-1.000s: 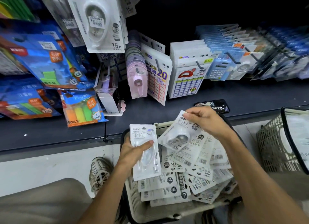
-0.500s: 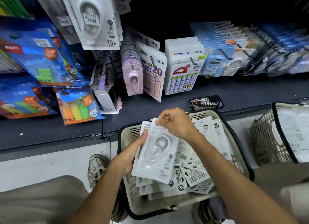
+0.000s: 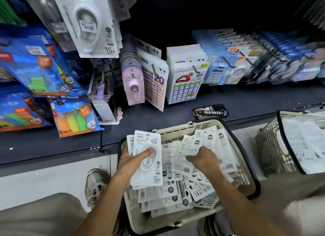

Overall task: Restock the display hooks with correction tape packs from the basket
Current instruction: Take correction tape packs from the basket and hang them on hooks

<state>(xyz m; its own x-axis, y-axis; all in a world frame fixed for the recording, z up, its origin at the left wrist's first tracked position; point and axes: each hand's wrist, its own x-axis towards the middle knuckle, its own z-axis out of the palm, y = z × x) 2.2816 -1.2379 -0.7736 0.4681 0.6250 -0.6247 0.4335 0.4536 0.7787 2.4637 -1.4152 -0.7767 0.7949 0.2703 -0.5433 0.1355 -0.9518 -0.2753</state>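
**Two packs in the left hand, right hand down in the basket**

The left hand (image 3: 131, 161) grips a small stack of correction tape packs (image 3: 146, 159) upright over the left edge of the basket (image 3: 177, 130), thumb pressed across the front pack's clear blister, fingers behind. At least two packs show in the stack, the back one peeking out at the left.

The right hand (image 3: 204, 159) reaches down into the basket, palm down, fingers curled on a pack lying face down (image 3: 187, 156) at the top of the loose pile (image 3: 168, 195). The pile fills the basket, packs lying at all angles, many with barcodes up.

The basket sits near, just in front of the dark shelf (image 3: 228, 96). On the shelf, right behind the basket, lies a phone (image 3: 211, 112). Far left and up, a row of the same packs hangs on a hook (image 3: 91, 22). A second basket (image 3: 269, 147) stands to the right, apart from the first.
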